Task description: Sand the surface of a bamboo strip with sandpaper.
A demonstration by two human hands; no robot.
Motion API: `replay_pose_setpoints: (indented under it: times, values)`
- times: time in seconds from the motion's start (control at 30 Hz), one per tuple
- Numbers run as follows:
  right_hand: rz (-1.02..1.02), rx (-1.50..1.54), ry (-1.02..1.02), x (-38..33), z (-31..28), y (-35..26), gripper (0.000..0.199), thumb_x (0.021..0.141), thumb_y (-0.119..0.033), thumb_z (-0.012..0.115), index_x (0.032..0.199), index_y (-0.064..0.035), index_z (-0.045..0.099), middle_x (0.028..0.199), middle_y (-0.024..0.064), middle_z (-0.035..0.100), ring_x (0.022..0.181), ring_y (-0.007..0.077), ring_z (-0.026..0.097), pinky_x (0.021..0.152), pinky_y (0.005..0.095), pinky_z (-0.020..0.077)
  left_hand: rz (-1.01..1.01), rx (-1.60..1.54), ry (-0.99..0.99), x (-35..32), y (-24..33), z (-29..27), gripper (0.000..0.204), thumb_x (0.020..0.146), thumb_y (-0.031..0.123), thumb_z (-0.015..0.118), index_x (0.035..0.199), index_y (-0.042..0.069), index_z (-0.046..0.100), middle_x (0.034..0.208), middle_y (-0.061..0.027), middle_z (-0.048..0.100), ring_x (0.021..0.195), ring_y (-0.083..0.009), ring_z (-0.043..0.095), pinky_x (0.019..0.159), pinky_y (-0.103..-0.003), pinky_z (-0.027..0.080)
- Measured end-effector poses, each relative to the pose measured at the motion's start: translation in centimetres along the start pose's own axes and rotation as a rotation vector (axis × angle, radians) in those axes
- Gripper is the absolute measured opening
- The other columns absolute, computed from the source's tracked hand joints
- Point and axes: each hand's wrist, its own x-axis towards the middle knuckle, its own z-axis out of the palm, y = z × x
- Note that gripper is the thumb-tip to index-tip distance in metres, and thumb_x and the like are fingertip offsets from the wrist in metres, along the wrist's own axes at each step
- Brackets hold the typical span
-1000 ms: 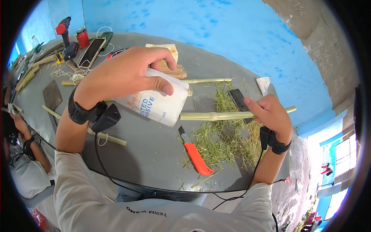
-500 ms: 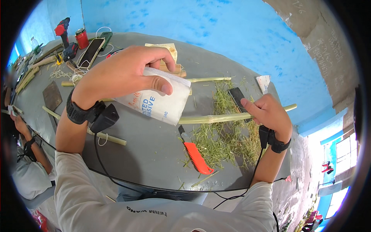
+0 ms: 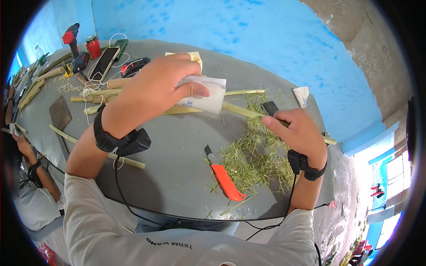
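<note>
My left hand (image 3: 171, 86) is closed on a piece of white-backed sandpaper (image 3: 213, 99), folded around a pale green bamboo stick (image 3: 242, 110). My right hand (image 3: 301, 133) grips the same stick farther right; its far end sticks out past the wrist. Beneath, bamboo shavings (image 3: 253, 159) lie in a heap on the grey table. An orange-handled utility knife (image 3: 225, 181) rests beside them, blade pointing away from me. Partly behind my right hand is a dark flat block (image 3: 270, 107), its kind unclear.
Cut bamboo pieces (image 3: 104, 92) and string lie beyond my left forearm. A phone (image 3: 104, 64), a red can (image 3: 93, 47) and a cordless drill (image 3: 75, 48) stand farther back. A sandpaper scrap (image 3: 301, 96) lies near the right edge. Another person's hand (image 3: 23, 144) shows at far left.
The sandpaper has moved up and slightly right and is now folded tighter around the stick. My right hand has shifted a little left and down, and the stick's tilt has changed.
</note>
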Motion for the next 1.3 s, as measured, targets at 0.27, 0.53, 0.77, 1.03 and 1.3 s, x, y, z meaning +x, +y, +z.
replay_pose_setpoints:
  times: [0.27, 0.53, 0.77, 1.03, 1.3]
  values:
    - [-0.101, -0.026, -0.138, -0.1, 0.2, -0.8, 0.065, 0.093, -0.051, 0.065, 0.062, 0.0044, 0.052, 0.052, 0.0174, 0.036, 0.051, 0.0309, 0.029, 0.049, 0.0421, 0.0317, -0.005, -0.041, 0.036, 0.1, 0.3, 0.2, 0.031, 0.093, 0.027, 0.068, 0.089, -0.003, 0.064, 0.079, -0.0135, 0.052, 0.069, -0.0284, 0.049, 0.064, -0.036, 0.04]
    - [-0.137, -0.085, -0.141, -0.4, 0.0, -0.7, 0.067, 0.088, -0.053, 0.07, 0.058, 0.0039, 0.051, 0.051, 0.019, 0.039, 0.05, 0.0355, 0.033, 0.049, 0.0427, 0.0328, -0.077, -0.061, 0.094, 0.2, 1.0, 0.3, 0.029, 0.096, 0.022, 0.066, 0.088, -0.006, 0.064, 0.075, -0.0129, 0.056, 0.061, -0.0225, 0.047, 0.059, -0.032, 0.039]
    - [-0.164, -0.094, -0.132, -0.6, 0.1, -0.5, 0.063, 0.083, -0.051, 0.076, 0.059, 0.0036, 0.054, 0.051, 0.0184, 0.039, 0.05, 0.0361, 0.034, 0.048, 0.0416, 0.0334, -0.277, -0.213, -0.034, 0.2, 1.6, -0.2, 0.035, 0.097, 0.024, 0.066, 0.082, -0.007, 0.057, 0.072, -0.01, 0.051, 0.062, -0.0166, 0.04, 0.058, -0.032, 0.036]
    - [-0.073, 0.016, -0.069, -0.8, -0.3, -1.3, 0.061, 0.085, -0.047, 0.076, 0.059, 0.0035, 0.055, 0.05, 0.0149, 0.038, 0.05, 0.0278, 0.028, 0.047, 0.0389, 0.0303, -0.185, -0.285, -0.17, 0.2, 1.7, -0.2, 0.036, 0.098, 0.028, 0.065, 0.083, -0.005, 0.06, 0.065, -0.0091, 0.047, 0.061, -0.0176, 0.04, 0.057, -0.033, 0.035]
    - [-0.016, 0.022, -0.051, -0.6, -0.9, -1.4, 0.06, 0.084, -0.048, 0.077, 0.063, 0.0046, 0.057, 0.05, 0.0139, 0.037, 0.051, 0.0248, 0.027, 0.048, 0.039, 0.0288, -0.193, -0.202, -0.337, -0.1, 2.1, -0.5, 0.034, 0.1, 0.031, 0.062, 0.093, -0.002, 0.068, 0.068, -0.0121, 0.055, 0.06, -0.0235, 0.046, 0.057, -0.034, 0.038]
